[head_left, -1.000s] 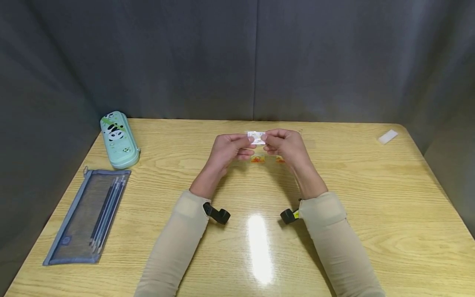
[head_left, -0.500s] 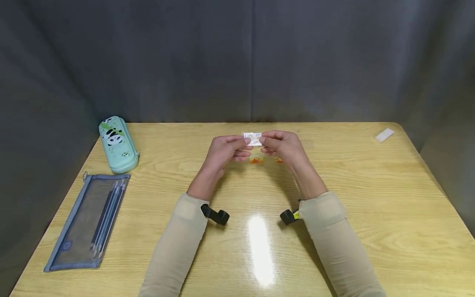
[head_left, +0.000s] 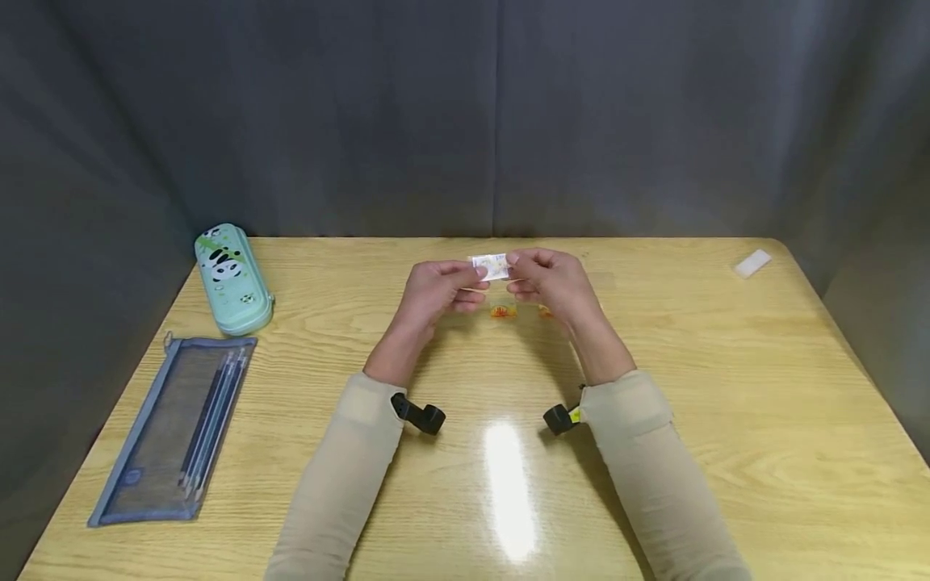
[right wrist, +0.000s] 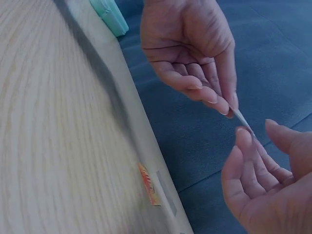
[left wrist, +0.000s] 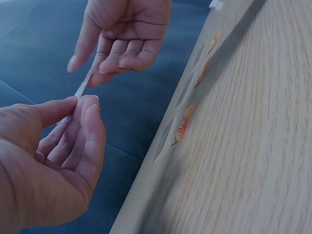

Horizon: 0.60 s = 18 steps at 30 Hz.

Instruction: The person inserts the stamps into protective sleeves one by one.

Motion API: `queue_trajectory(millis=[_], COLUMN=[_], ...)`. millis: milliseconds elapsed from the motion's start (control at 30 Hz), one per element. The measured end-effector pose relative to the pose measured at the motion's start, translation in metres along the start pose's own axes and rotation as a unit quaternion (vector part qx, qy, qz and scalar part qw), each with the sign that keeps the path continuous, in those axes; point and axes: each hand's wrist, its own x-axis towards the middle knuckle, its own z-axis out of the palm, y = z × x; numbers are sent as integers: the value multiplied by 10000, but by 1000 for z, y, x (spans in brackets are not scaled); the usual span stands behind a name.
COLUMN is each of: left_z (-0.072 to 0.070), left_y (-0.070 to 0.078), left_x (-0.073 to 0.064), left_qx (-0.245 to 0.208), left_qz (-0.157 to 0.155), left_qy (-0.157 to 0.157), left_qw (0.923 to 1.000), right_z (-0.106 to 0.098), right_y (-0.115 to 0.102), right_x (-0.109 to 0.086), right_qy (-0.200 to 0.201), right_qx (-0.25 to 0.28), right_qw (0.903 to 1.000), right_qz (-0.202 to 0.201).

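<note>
A small flat white card (head_left: 490,266) with faint print is held up over the table's far part. My left hand (head_left: 434,286) pinches its left end between thumb and fingers. At the other end, the right hand (head_left: 555,278) has its fingers against the back of the card. In the right wrist view, the thumb of this right hand (right wrist: 268,180) stands apart from the card (right wrist: 242,119). Beneath the hands, orange-and-red printed pieces (head_left: 503,311) lie on the table; the left wrist view shows several such pieces (left wrist: 184,125) near the far edge, with greyish rectangles beside them.
On the left lie a mint panda pencil case (head_left: 232,278) and a blue mesh zip pouch (head_left: 170,428) with several pencils inside. A small white block (head_left: 752,263) sits at the far right of the wooden table (head_left: 726,403). Dark curtains (head_left: 349,121) hang behind.
The right thumb has lifted off the card's face. The card has shifted slightly left and tilted, with the left hand keeping its pinch.
</note>
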Motion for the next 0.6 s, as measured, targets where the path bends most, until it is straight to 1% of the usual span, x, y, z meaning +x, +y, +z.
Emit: queue_trajectory(millis=[133,333,500,600], left_z=[-1,-8,-14,-16], left_y=[4,6,6,5], left_x=[1,1,3,4], left_qx=[104,183,294,346], left_qz=[72,150,103,61], left_qy=[29,271,355,337], left_qw=[9999,9994,9989,9988], right_z=[2,4,6,7], right_y=[-3,-1,1,3], right_x=[1,4,7,8], right_qy=[70,177,83,73], right_qx=[-131,-242,-301,-355], right_qw=[9999,9995,9995,9993], right_qz=[-28,-14,13,82])
